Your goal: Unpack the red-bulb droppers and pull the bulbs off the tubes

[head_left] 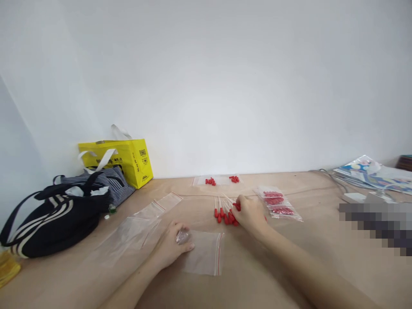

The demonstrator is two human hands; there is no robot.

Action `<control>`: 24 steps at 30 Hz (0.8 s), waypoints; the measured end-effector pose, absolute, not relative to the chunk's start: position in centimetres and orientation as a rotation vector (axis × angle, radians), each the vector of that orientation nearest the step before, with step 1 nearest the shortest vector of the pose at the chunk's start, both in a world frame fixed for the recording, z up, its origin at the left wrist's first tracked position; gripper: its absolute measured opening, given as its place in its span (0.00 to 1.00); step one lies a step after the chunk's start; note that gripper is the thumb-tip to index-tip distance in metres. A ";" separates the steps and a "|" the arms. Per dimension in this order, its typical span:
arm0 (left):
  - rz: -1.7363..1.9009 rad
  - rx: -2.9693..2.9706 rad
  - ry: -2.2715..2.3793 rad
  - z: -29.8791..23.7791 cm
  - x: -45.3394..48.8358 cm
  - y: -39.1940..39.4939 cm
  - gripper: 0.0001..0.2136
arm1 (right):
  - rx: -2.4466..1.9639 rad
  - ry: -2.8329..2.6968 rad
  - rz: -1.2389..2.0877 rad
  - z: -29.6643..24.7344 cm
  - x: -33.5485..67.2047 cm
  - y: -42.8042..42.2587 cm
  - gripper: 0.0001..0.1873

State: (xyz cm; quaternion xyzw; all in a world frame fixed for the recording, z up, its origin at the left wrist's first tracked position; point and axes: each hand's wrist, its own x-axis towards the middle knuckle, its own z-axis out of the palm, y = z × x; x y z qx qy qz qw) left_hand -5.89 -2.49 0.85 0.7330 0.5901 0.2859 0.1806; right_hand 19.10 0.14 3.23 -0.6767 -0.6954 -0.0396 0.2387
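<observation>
My left hand (174, 243) is closed on the near-left end of a clear zip bag (206, 254), whose plastic bunches up between thumb and fingers. The bag lies flat, its red seal line facing right. Over a loose pile of thin pale sticks with red bulb-shaped tips (226, 218) is my right hand (252, 216), its fingers closed around some red-tipped sticks. Part of the pile is hidden behind that hand. Just right of it lies a clear bag filled with rows of red-tipped sticks (277, 205).
More clear zip bags (138, 225) spread out on the left. Near the wall lies another bag with red-tipped sticks (222, 180). A black bag (61, 227), a striped bag (112, 184) and a yellow bag (138, 165) stand left. Printed sheets (373, 171) and cables (334, 182) are at right.
</observation>
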 end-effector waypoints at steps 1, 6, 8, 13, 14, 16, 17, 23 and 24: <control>0.821 2.062 1.677 0.8 -5.8 -2.6 0.14 | -1.879 -1.909 -0.125 3.2 18.0 0.7 0.07; 0.727 1.926 1.718 0.5 -5.6 -2.6 0.11 | -1.898 -1.958 -0.170 2.8 14.3 2.1 0.11; 0.698 1.959 1.700 0.6 -5.6 -2.7 0.10 | -1.887 -1.979 -0.189 2.4 13.8 2.2 0.11; 0.665 2.039 1.684 1.2 -5.7 -2.9 0.10 | -1.883 -2.003 -0.193 1.7 13.9 2.1 0.10; 0.668 2.041 1.689 1.3 -5.7 -2.9 0.10 | -1.879 -2.009 -0.189 1.7 14.0 2.1 0.10; 0.700 2.042 1.688 1.3 -5.7 -2.8 0.10 | -1.866 -2.016 -0.182 1.7 14.2 2.1 0.11; 0.722 2.044 1.681 1.2 -5.8 -2.8 0.10 | -1.857 -2.016 -0.180 1.7 14.3 2.0 0.11; 0.859 2.025 1.652 1.0 -6.0 -2.6 0.10 | -1.815 -1.987 -0.195 2.0 15.6 1.5 0.17; 0.898 2.003 1.674 1.1 -6.2 -2.5 0.11 | -1.800 -1.975 -0.207 1.9 16.1 1.3 0.17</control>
